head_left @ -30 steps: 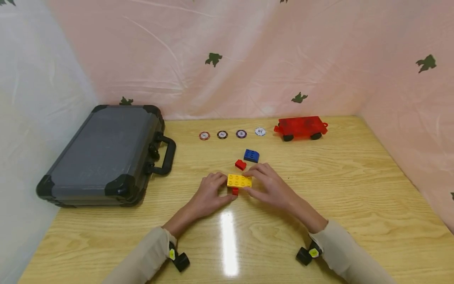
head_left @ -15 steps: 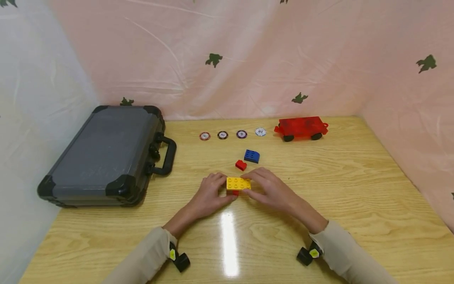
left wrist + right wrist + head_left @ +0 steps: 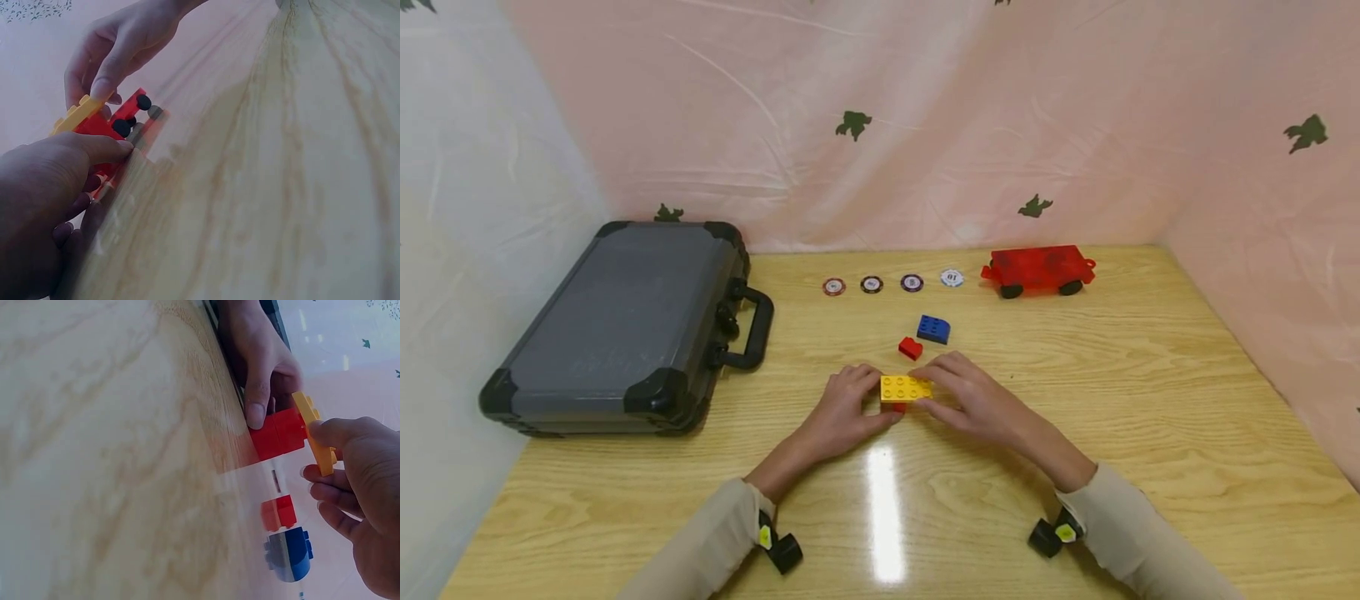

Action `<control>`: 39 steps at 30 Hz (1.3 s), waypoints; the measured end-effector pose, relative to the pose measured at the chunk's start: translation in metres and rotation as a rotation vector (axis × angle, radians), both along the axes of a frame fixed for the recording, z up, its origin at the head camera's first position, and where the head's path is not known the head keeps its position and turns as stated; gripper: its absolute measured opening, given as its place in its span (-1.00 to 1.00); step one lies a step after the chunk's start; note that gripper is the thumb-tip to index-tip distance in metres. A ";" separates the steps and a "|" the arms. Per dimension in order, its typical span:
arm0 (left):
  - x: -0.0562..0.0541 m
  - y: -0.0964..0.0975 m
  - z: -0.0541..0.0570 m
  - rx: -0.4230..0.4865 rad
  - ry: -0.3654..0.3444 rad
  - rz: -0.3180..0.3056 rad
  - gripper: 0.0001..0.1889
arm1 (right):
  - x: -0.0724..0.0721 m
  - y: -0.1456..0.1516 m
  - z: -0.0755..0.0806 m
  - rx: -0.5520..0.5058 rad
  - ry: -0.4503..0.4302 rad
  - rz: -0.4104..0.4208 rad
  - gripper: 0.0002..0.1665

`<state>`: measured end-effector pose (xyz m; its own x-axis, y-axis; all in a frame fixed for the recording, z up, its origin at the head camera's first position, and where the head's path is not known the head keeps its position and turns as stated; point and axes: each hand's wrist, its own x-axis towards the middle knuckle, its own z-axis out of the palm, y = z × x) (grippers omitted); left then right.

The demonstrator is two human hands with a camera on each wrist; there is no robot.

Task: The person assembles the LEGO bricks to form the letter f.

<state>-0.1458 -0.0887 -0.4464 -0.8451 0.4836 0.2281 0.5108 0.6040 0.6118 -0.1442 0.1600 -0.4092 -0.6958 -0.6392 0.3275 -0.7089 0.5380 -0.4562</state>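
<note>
Near the middle of the table, my left hand (image 3: 844, 414) grips the red bricks (image 3: 275, 436) low down, thumb on the near side. They appear stacked in the right wrist view. Over them lies a yellow eight-stud brick (image 3: 897, 388), pinched at its right end between the thumb and fingers of my right hand (image 3: 976, 397). The yellow brick overhangs to the right. Seen from the right wrist, it meets the top of the red stack at a slight tilt; whether it is fully pressed down I cannot tell. From above, it hides most of the red bricks.
Just beyond my hands lie a small red brick (image 3: 911, 348) and a blue brick (image 3: 933, 329). Several poker chips (image 3: 912, 283) form a row farther back. A red wheeled toy wagon (image 3: 1040, 270) stands at back right, a grey case (image 3: 613, 325) at left.
The yellow brick has shifted slightly toward me over the red bricks, covering more of them, and the fingers of my right hand moved with it. My left hand has stayed in place.
</note>
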 end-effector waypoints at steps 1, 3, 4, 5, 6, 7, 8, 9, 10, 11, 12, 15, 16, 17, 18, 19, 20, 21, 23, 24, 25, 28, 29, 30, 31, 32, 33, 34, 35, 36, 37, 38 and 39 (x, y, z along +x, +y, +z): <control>0.000 0.000 0.000 0.001 0.000 0.000 -0.60 | 0.000 0.000 0.000 0.006 -0.001 0.001 -0.53; 0.000 0.000 0.000 0.001 0.001 0.000 -0.61 | 0.000 0.000 0.001 0.017 -0.003 0.004 -0.53; 0.000 0.000 0.000 0.000 0.003 0.000 -0.61 | 0.000 0.000 0.001 0.024 -0.004 0.004 -0.53; 0.000 0.000 0.000 0.000 0.004 0.000 -0.61 | -0.001 0.000 0.002 0.029 -0.005 0.005 -0.54; 0.000 0.000 0.000 -0.001 0.005 0.000 -0.61 | -0.001 0.000 0.002 0.034 -0.006 0.006 -0.54; 0.000 0.000 0.000 -0.001 0.005 0.000 -0.61 | -0.001 0.000 0.002 0.037 -0.007 0.008 -0.54; 0.000 0.000 0.000 -0.002 0.005 0.000 -0.61 | -0.001 0.000 0.002 0.039 -0.009 0.010 -0.54; -0.001 0.000 0.000 -0.002 0.005 0.000 -0.61 | -0.002 0.000 0.002 0.041 -0.010 0.013 -0.54; -0.001 0.000 0.000 -0.002 0.004 0.001 -0.61 | -0.002 0.000 0.002 0.042 -0.011 0.016 -0.54; -0.001 0.000 0.000 -0.002 0.002 0.001 -0.61 | -0.002 0.000 0.002 0.042 -0.012 0.020 -0.55; -0.001 0.000 0.000 -0.003 0.001 0.002 -0.61 | -0.003 0.000 0.001 0.042 -0.014 0.023 -0.55; -0.001 0.000 0.000 -0.004 -0.003 0.004 -0.61 | -0.004 0.000 0.001 0.042 -0.019 0.028 -0.55; -0.001 0.000 0.000 -0.004 -0.003 0.004 -0.61 | -0.004 0.000 0.001 0.042 -0.022 0.027 -0.55; -0.001 0.000 0.000 -0.004 -0.004 0.005 -0.61 | -0.004 0.000 0.001 0.043 -0.023 0.027 -0.55; -0.001 0.000 0.000 -0.004 -0.005 0.005 -0.61 | -0.004 0.000 0.001 0.043 -0.024 0.025 -0.54; -0.001 0.000 0.000 -0.004 -0.006 0.005 -0.61 | -0.004 0.000 0.001 0.042 -0.025 0.023 -0.54; -0.001 0.000 0.000 -0.004 -0.008 0.004 -0.61 | -0.004 0.000 0.001 0.042 -0.028 0.020 -0.54; -0.001 0.000 0.000 -0.003 -0.011 0.003 -0.61 | -0.004 0.000 0.001 0.040 -0.031 0.015 -0.53; -0.001 0.000 0.000 -0.002 -0.016 0.000 -0.61 | -0.004 0.000 0.001 0.038 -0.039 0.004 -0.52; -0.001 0.000 0.001 0.001 -0.017 -0.001 -0.61 | -0.003 0.000 0.001 0.038 -0.044 -0.003 -0.52; -0.001 0.000 0.000 0.003 -0.019 -0.002 -0.61 | -0.003 0.001 0.001 0.038 -0.049 -0.009 -0.51; 0.000 0.000 0.000 0.010 -0.017 -0.001 -0.61 | -0.003 0.001 0.001 0.038 -0.058 -0.019 -0.51; 0.000 0.000 0.000 0.012 -0.016 -0.001 -0.61 | -0.003 0.001 0.001 0.036 -0.061 -0.019 -0.51; 0.000 0.000 0.000 0.013 -0.013 0.000 -0.62 | -0.004 0.001 0.001 0.032 -0.064 -0.018 -0.51; 0.000 0.000 0.000 0.012 -0.009 0.000 -0.62 | -0.004 0.002 0.001 0.024 -0.066 -0.017 -0.51; 0.000 0.000 0.000 0.013 -0.004 0.000 -0.62 | -0.006 0.002 0.002 0.013 -0.066 -0.017 -0.52; 0.000 0.001 0.000 0.013 0.000 0.000 -0.62 | -0.007 0.003 0.002 -0.001 -0.066 -0.021 -0.54; 0.000 0.001 -0.001 0.012 0.003 0.001 -0.62 | -0.008 0.004 0.002 -0.019 -0.066 -0.027 -0.57; 0.000 0.001 -0.001 0.011 0.005 0.001 -0.62 | -0.011 0.004 0.002 -0.038 -0.063 -0.034 -0.59; -0.001 0.001 -0.001 0.009 0.010 0.002 -0.62 | -0.014 0.005 0.001 -0.059 -0.051 -0.039 -0.62; -0.001 0.001 -0.002 0.006 0.013 0.001 -0.62 | -0.018 0.006 0.001 -0.078 -0.037 -0.042 -0.65; -0.001 0.000 -0.002 0.006 0.014 0.002 -0.62 | -0.022 0.006 0.000 -0.095 -0.028 -0.045 -0.67; -0.001 0.000 -0.002 0.005 0.014 0.002 -0.62 | -0.026 0.007 -0.001 -0.106 -0.019 -0.048 -0.69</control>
<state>-0.1466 -0.0884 -0.4487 -0.8428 0.4806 0.2422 0.5179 0.6020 0.6078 -0.1701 0.1666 -0.4098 -0.7318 -0.5673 0.3776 -0.6738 0.5195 -0.5255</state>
